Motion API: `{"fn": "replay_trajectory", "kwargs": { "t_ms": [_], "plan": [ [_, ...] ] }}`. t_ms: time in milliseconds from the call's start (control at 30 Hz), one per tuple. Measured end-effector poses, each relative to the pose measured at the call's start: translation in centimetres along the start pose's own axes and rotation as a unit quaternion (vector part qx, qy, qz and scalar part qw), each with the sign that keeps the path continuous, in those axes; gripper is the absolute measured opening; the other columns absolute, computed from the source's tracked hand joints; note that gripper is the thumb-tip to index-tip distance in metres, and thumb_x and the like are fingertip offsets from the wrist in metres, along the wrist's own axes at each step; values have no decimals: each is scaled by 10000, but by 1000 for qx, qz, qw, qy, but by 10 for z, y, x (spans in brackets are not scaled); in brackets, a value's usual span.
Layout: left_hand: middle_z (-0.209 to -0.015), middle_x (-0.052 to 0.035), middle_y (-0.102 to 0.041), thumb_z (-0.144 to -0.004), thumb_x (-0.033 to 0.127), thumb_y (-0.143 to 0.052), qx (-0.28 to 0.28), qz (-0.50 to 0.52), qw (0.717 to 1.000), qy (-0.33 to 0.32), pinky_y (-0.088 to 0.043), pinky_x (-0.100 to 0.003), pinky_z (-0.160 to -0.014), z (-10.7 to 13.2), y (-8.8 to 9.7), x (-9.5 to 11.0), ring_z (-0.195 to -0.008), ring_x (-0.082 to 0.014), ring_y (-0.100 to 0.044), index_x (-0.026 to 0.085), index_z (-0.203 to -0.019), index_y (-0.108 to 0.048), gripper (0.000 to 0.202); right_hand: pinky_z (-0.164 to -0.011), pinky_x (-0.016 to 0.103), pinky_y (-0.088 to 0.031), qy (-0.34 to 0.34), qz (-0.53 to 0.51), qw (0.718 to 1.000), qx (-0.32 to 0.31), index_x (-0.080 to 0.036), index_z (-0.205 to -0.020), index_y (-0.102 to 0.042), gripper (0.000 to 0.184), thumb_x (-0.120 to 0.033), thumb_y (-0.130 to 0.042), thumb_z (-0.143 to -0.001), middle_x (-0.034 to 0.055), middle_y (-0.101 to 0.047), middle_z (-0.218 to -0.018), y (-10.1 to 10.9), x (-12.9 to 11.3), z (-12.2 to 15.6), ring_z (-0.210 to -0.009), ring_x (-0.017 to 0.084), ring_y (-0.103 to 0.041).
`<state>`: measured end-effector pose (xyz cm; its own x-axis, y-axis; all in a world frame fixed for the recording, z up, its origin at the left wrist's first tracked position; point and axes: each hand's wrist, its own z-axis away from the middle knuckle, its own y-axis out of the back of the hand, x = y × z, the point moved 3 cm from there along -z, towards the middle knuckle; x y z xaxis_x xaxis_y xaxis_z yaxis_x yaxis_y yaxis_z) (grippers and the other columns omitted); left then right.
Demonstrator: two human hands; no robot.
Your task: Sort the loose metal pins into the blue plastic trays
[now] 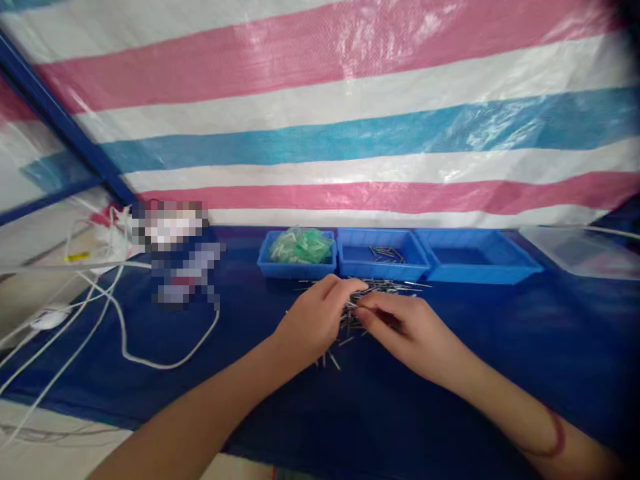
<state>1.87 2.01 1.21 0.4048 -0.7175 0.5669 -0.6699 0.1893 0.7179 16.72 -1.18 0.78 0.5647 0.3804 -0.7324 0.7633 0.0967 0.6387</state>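
My left hand [315, 319] is closed above a heap of thin metal pins [354, 324], with its fingers curled and mostly turned away from view. Close beside it, my right hand [403, 323] pinches with thumb and forefinger. A small shiny metal pin [351, 305] shows between the two hands, touching both; its ends are hidden by the fingers. Longer pins lie in the heap behind the hands, and a few loose ones are scattered under my left hand.
Behind the heap stand a blue bin [295, 271] with green plastic bags [303, 247], a middle bin [383, 270] with some pins, and a third blue bin [480, 274]. A clear plastic lid [575, 253] lies right. White cables [165, 365] run across the left side.
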Motion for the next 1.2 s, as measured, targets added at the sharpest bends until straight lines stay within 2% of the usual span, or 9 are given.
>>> {"fn": "replay_trajectory", "kwargs": {
  "t_ms": [167,267,367,733,1100,1200],
  "plan": [
    [-906,-30,-627,-917,298,-485,55,143,985,86,-485,-242,-718,-4,-1,0,-764,-131,-599,174,-1103,-536,229,-606,251,-390,-28,-118,992,25,-187,-786,-585,268,-362,-444,-932,15,-584,-738,2,5,-3,-683,141,-523],
    [-862,-14,-635,-895,282,-523,66,177,974,122,-471,-218,-687,-4,-3,-1,-747,-122,-596,170,-973,-582,148,-633,251,-407,-33,-154,987,22,-193,-797,-591,266,-379,-455,-930,15,-595,-764,2,6,-3,-711,144,-538],
    [-845,-7,-642,-895,278,-526,74,199,968,135,-464,-207,-684,-5,-3,-2,-755,-120,-597,165,-925,-598,137,-650,257,-413,-34,-160,986,16,-194,-789,-591,266,-377,-457,-928,14,-596,-766,1,5,-3,-706,143,-539],
    [-877,-27,-649,-881,267,-544,71,198,970,118,-471,-241,-735,-4,-4,-2,-806,-144,-612,159,-929,-624,142,-757,310,-457,-55,-193,979,37,-204,-808,-603,194,-368,-532,-882,-6,-504,-654,0,10,-5,-807,194,-581],
    [-902,-30,-646,-888,241,-554,94,190,974,75,-467,-237,-734,-5,-1,0,-818,-137,-607,178,-938,-650,125,-686,277,-472,-47,-224,973,32,-208,-889,-640,167,-348,-550,-871,4,-569,-716,0,9,-6,-812,182,-586],
    [-912,-30,-638,-893,242,-550,98,179,977,60,-464,-232,-721,-5,0,0,-821,-136,-603,189,-956,-654,133,-659,267,-467,-49,-222,973,47,-203,-872,-636,156,-340,-561,-865,8,-591,-743,3,10,-6,-771,168,-584]
  ]
}}
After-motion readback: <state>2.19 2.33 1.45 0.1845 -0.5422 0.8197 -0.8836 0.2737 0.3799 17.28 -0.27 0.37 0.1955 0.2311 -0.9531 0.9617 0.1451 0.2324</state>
